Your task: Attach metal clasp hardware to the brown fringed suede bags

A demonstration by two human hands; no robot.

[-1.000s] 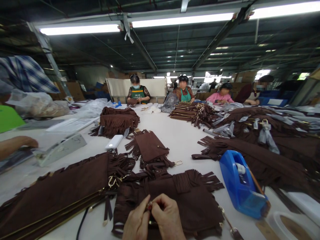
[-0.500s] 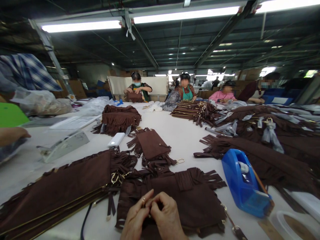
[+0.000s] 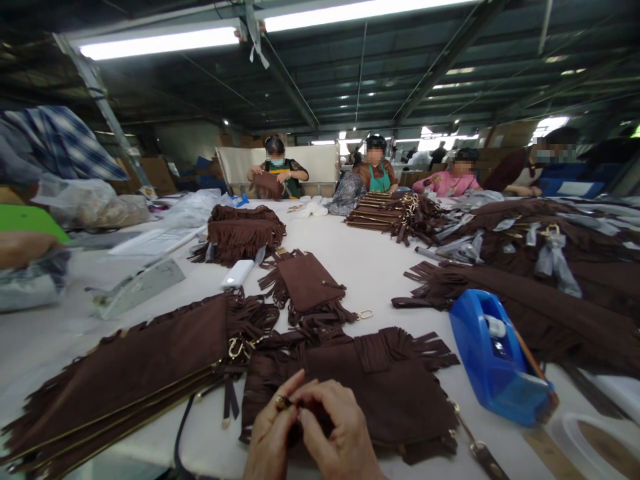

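Note:
A dark brown fringed bag [image 3: 395,400] lies flat at the front of the table, with a strap and gold clasp [image 3: 475,447] at its right end. Over its lower left part, my left hand [image 3: 273,427] and my right hand [image 3: 340,430] meet, fingertips pinched together. Something small and dark, with a glint of gold by the left fingers, is between them; its kind is hidden. To the left lies a stack of brown fringed bags [image 3: 165,340] with gold zippers and a gold hook [image 3: 235,347]. Beyond my hands is a smaller brown fringed pouch [image 3: 307,280].
A blue tape dispenser [image 3: 495,360] stands to the right, near a round clear container [image 3: 590,447]. More bags [image 3: 540,300] pile up behind it. A white device [image 3: 237,274] lies mid-table. Several co-workers sit across the table; another person's hand [image 3: 27,250] shows at far left.
My view has shifted slightly. My fingertips stay together, with the right fingers a little more spread at the pinch. The hand at far left has come further in with a plastic-wrapped thing.

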